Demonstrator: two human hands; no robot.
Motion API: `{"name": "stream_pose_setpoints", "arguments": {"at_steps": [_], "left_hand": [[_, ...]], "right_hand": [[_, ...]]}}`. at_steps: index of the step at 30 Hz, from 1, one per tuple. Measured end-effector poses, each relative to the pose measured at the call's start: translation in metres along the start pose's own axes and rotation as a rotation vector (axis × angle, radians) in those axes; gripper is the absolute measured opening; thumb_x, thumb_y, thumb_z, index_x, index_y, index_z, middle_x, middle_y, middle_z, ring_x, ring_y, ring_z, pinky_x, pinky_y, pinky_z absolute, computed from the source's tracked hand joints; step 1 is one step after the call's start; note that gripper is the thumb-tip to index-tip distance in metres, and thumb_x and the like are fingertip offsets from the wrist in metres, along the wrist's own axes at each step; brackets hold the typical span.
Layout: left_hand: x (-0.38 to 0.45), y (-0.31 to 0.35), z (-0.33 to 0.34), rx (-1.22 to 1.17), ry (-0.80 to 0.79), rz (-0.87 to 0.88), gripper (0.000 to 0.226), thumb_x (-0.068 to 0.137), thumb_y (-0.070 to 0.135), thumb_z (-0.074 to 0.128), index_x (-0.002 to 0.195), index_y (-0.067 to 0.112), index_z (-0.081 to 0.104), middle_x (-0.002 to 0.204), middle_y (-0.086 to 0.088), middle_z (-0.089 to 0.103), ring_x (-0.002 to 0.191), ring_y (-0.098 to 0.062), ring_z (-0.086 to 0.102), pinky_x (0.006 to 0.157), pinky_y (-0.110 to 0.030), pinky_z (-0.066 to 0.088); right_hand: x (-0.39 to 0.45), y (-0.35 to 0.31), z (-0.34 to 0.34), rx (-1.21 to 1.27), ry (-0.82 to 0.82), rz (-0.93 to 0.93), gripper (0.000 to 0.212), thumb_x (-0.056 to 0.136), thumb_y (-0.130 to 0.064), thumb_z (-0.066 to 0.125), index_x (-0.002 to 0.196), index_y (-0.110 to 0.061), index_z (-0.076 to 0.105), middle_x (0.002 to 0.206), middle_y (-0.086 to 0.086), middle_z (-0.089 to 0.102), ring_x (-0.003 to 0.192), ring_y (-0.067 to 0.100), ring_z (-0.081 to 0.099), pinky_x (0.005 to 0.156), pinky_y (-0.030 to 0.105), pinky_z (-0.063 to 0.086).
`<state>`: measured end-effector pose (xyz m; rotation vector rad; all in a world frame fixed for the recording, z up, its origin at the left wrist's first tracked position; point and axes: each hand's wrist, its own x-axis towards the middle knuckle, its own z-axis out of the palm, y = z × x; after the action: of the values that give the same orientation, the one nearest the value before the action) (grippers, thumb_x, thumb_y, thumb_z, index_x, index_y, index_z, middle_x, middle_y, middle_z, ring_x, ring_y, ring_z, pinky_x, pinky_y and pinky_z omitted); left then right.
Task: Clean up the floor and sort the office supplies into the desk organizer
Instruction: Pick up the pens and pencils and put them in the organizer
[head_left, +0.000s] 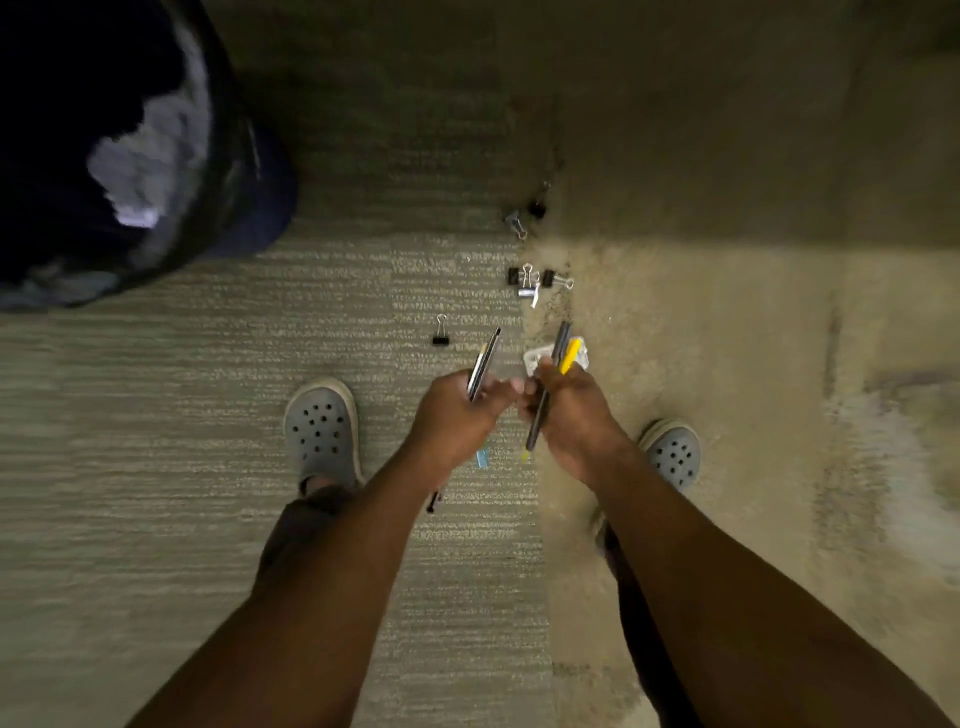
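The left hand (457, 415) is closed around a small bundle of pens (484, 364), their dark and silvery barrels slanting up and to the right above the knuckles, with a pale blue end showing below the fist; the right hand (569, 410) is likewise closed around a dark pen and a yellow marker (570, 356), whose tips rise above the fingers while the dark pen's lower end sticks out beneath the palm; the two hands are held close together, nearly touching, above the carpet (208, 467). Binder clips lie scattered on the floor beyond the hands: one black clip (440, 332) alone at the left, a cluster of black and silver clips (535, 280) further on, and two more (524, 215) beyond that; a small whitish object (535, 358), too hidden to identify, rests on the floor just behind the right hand. A grey perforated clog (323, 426) stands left of the arms, another (672, 452) at the right; a bin with a dark liner (228, 171) sits at the upper left.
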<state>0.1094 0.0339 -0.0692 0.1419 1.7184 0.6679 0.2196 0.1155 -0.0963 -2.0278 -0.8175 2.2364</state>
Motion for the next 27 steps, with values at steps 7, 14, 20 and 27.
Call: {"name": "stream_pose_setpoints", "arguments": {"at_steps": [7, 14, 20, 27], "left_hand": [[-0.131, 0.1, -0.103, -0.243, 0.004, -0.029, 0.031, 0.094, 0.045, 0.054, 0.083, 0.017, 0.059, 0.05, 0.008, 0.033, 0.042, -0.009, 0.027, 0.044, -0.022, 0.024], [-0.287, 0.204, -0.218, -0.497, 0.061, 0.065, 0.031, 0.096, 0.041, 0.053, 0.078, 0.017, 0.049, 0.045, 0.008, 0.029, 0.035, -0.005, 0.024, 0.035, -0.015, 0.018], [-0.385, 0.272, -0.291, -0.452, -0.017, 0.171, 0.03, 0.097, 0.041, 0.052, 0.08, 0.016, 0.049, 0.049, 0.005, 0.027, 0.036, -0.006, 0.022, 0.036, -0.015, 0.017], [-0.441, 0.334, -0.329, -0.623, 0.008, 0.249, 0.024, 0.096, 0.038, 0.056, 0.089, 0.015, 0.052, 0.048, 0.004, 0.033, 0.035, -0.007, 0.026, 0.035, -0.017, 0.02]], "right_hand": [[-0.157, -0.107, 0.036, -0.189, -0.073, -0.239, 0.013, 0.103, -0.021, 0.044, 0.094, -0.012, 0.047, 0.063, 0.001, 0.047, 0.047, 0.014, 0.042, 0.045, 0.028, 0.039], [-0.341, -0.2, 0.09, -0.197, -0.111, -0.382, 0.012, 0.103, -0.015, 0.04, 0.112, -0.012, 0.047, 0.066, 0.002, 0.041, 0.047, 0.012, 0.034, 0.043, 0.026, 0.031], [-0.464, -0.262, 0.156, -0.19, -0.085, -0.489, 0.014, 0.104, -0.012, 0.036, 0.112, -0.01, 0.048, 0.066, 0.003, 0.041, 0.052, 0.013, 0.035, 0.048, 0.029, 0.031], [-0.534, -0.322, 0.217, -0.191, -0.112, -0.527, 0.02, 0.104, -0.016, 0.038, 0.115, -0.007, 0.053, 0.067, 0.001, 0.047, 0.052, 0.01, 0.041, 0.048, 0.025, 0.037]]}}
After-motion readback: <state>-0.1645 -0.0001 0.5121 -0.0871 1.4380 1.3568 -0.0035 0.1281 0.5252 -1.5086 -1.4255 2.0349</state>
